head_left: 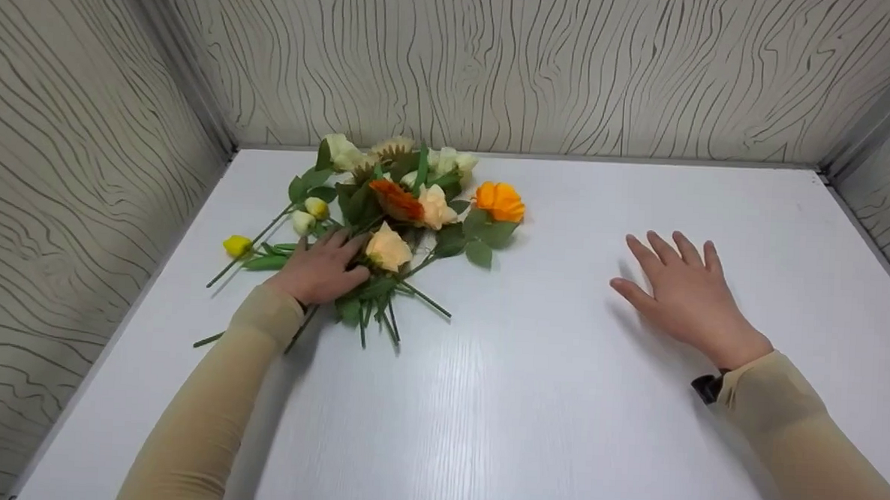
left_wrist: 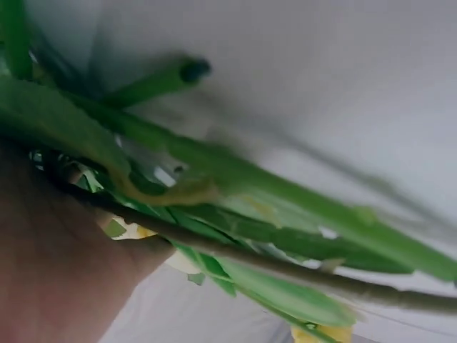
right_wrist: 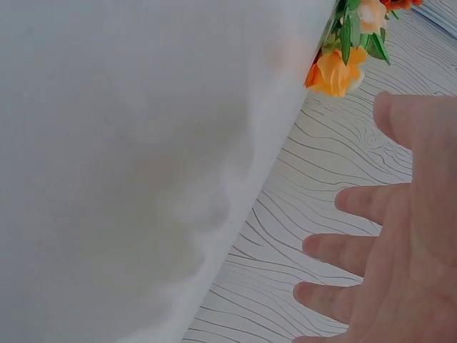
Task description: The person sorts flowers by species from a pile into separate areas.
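My left hand rests on a loose heap of artificial flowers, its fingers spread over the stems and leaves. A peach rose lies just beside its fingertips. In the left wrist view, a thin brown stem and a thicker green stem run past the palm; the fingertips are hidden among leaves. My right hand hovers above the white table on the right, palm down, fingers apart and holding nothing. An orange flower at the heap's right side is the bloom nearest to it.
A yellow tulip lies left of my left hand. White roses and a rust-orange flower lie farther back in the heap. Wood-grain patterned panels stand along the back and sides of the table.
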Available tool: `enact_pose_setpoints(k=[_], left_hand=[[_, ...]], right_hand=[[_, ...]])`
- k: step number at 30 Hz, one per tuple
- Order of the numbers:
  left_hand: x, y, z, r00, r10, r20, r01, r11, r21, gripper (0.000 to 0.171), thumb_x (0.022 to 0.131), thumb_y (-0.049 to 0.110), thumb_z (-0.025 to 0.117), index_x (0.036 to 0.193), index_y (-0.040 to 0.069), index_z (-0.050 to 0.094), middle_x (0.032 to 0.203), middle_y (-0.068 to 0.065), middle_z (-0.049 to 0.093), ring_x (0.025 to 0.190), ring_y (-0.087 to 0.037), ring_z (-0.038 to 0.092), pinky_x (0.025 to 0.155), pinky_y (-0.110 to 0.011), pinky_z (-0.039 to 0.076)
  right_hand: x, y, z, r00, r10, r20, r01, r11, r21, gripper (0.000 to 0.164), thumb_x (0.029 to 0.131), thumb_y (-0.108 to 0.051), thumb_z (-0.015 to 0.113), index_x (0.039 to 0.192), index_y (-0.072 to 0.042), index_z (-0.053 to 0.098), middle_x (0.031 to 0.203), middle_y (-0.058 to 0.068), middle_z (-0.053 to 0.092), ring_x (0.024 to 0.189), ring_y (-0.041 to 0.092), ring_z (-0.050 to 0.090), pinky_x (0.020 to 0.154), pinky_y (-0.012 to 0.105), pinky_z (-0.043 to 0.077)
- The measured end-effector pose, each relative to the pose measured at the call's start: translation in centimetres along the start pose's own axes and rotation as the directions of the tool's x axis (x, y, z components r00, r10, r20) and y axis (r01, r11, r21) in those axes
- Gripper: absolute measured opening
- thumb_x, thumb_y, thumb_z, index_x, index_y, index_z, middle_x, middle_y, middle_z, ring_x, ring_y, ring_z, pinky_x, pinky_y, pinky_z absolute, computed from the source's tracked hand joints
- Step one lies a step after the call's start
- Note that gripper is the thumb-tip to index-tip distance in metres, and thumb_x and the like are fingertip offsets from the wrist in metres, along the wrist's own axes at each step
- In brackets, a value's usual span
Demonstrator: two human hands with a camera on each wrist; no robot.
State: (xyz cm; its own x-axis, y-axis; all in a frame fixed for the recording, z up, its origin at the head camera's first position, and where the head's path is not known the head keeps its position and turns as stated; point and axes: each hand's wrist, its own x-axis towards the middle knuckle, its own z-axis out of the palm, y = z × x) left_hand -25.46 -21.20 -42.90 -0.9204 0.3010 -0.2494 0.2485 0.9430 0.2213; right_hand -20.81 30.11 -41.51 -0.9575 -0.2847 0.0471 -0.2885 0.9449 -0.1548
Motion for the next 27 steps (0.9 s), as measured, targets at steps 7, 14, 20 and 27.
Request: enact_pose_setpoints(k=[7, 14, 20, 27], left_hand=[[0.1, -1.6, -0.7, 1.000, -0.024, -0.019, 0.022, 0.993, -0.113, 0.073, 0.102, 0.047, 0.045, 0.164, 0.016, 0.023, 0.168, -0.020, 0.013, 0.155, -0.041, 0.003, 0.120, -0.066, 0.000], [-0.7, -0.7, -2.2, 1.000, 0.012, -0.015, -0.015, 0.971, -0.237, 0.075, 0.096, 0.042, 0.062, 0.161, 0.019, 0.034, 0.168, -0.021, 0.014, 0.155, -0.040, -0.003, 0.120, -0.065, 0.001], [-2.5, 0.8, -4.3, 0.993, -0.006, -0.119, -0.036, 0.939, -0.341, 0.076, 0.098, 0.043, 0.066, 0.162, 0.023, 0.031, 0.169, -0.016, 0.011, 0.155, -0.039, 0.000, 0.118, -0.069, 0.013], [-3.7, 4.6, -6.9, 0.910, 0.046, -0.413, -0.156, 0.959, -0.236, 0.069, 0.103, 0.032, 0.063, 0.162, 0.017, 0.032, 0.167, -0.015, 0.022, 0.155, -0.037, 0.013, 0.122, -0.060, 0.006]], right_hand=[[0.2, 0.3, 0.0, 1.000, 0.012, 0.007, -0.012, 1.000, 0.027, 0.086, 0.102, -0.069, 0.039, 0.160, -0.007, 0.031, 0.161, 0.030, 0.028, 0.147, 0.057, 0.014, 0.113, 0.075, 0.001], [0.4, 0.9, -0.5, 0.999, 0.040, 0.002, -0.040, 0.995, 0.086, 0.088, 0.101, -0.068, 0.040, 0.162, -0.007, 0.026, 0.163, 0.030, 0.023, 0.148, 0.056, 0.010, 0.114, 0.074, -0.003], [0.1, 1.5, -1.6, 0.997, 0.049, -0.059, -0.041, 0.991, 0.130, 0.084, 0.103, -0.063, 0.044, 0.162, -0.006, 0.026, 0.162, 0.032, 0.023, 0.148, 0.057, 0.010, 0.114, 0.073, -0.005], [-0.2, 1.1, -3.0, 0.989, 0.038, -0.145, -0.014, 0.986, 0.165, 0.078, 0.105, -0.056, 0.047, 0.162, -0.006, 0.026, 0.161, 0.031, 0.025, 0.149, 0.055, 0.010, 0.116, 0.069, -0.008]])
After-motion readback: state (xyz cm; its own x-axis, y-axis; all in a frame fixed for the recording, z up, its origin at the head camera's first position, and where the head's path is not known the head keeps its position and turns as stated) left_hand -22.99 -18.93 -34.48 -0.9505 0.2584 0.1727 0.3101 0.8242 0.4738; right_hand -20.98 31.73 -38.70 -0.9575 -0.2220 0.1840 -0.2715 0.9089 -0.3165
